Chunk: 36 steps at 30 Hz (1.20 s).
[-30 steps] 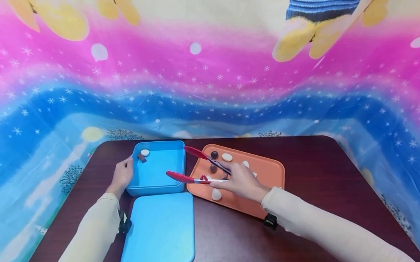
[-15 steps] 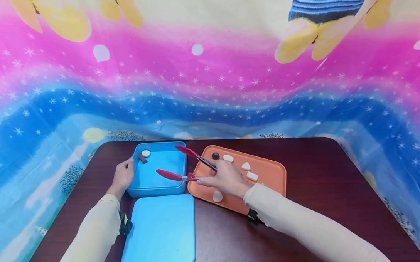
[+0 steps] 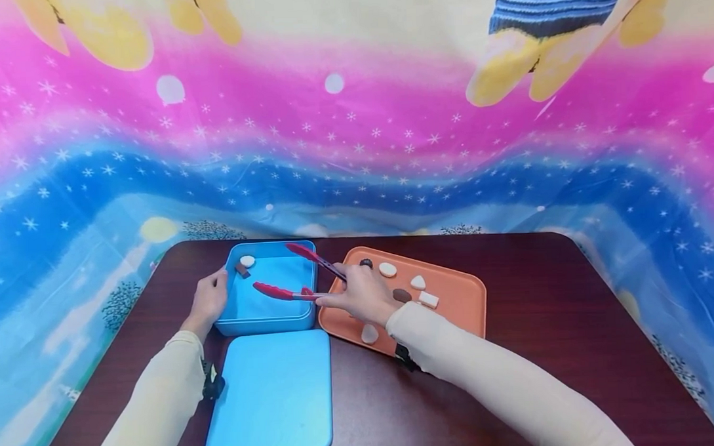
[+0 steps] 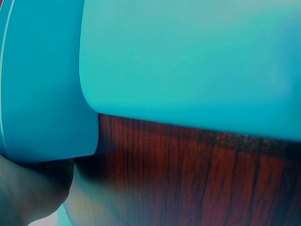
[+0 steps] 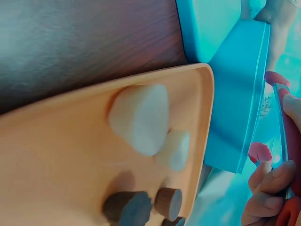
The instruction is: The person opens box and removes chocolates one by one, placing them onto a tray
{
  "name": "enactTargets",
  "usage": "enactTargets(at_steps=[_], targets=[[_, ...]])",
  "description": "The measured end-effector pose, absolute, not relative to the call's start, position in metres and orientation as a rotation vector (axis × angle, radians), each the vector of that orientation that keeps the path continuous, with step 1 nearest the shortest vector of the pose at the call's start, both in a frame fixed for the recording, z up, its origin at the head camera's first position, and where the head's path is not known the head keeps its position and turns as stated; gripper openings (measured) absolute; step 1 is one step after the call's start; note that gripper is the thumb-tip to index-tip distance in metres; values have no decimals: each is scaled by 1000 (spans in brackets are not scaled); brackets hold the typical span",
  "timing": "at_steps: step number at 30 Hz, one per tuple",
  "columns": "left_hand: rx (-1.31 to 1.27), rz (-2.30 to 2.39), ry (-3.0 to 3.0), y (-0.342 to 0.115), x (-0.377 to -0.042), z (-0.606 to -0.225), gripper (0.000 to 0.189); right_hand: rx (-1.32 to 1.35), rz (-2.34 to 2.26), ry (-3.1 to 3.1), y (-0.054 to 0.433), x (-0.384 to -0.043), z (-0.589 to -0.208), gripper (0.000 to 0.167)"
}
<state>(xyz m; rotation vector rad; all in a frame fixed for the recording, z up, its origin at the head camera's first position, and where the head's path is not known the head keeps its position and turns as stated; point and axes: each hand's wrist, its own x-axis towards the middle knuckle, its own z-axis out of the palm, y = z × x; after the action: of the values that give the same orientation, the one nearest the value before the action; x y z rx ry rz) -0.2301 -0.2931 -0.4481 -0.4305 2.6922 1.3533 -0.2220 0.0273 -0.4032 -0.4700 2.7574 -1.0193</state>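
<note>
My left hand (image 3: 211, 297) holds the left wall of the open blue box (image 3: 266, 324) in the head view. A white piece (image 3: 247, 261) and a brown piece (image 3: 243, 271) lie in its far left corner. My right hand (image 3: 365, 293) grips a pair of red-tipped tongs (image 3: 284, 293). The arms of the tongs are spread apart over the box's right part, with nothing seen between them. Below my right hand lies the orange tray (image 3: 462, 291), partly hidden by the hand and sleeve. In the right wrist view, fingers (image 5: 273, 181) curl around the tongs.
The blue lid (image 3: 268, 397) lies flat in front of the box. On the tray are a white oval piece (image 3: 387, 270), a white block (image 3: 428, 299), a brown piece (image 3: 401, 295) and a pale cone-like piece (image 3: 369, 333). A printed cloth (image 3: 354, 151) hangs behind the table.
My right hand has moved left with the tongs, from over the tray to where their tips are above the box. The left hand has stayed at the box.
</note>
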Motion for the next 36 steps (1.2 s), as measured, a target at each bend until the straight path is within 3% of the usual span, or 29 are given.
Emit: enactTargets(at_steps=[13, 36], targets=[[-428, 1360, 2690, -293, -230, -450, 61, -385, -892, 2806, -5, -236, -402, 73], [-442, 1356, 2717, -294, -231, -450, 59, -486, -566, 2956, -50, -254, -415, 49]])
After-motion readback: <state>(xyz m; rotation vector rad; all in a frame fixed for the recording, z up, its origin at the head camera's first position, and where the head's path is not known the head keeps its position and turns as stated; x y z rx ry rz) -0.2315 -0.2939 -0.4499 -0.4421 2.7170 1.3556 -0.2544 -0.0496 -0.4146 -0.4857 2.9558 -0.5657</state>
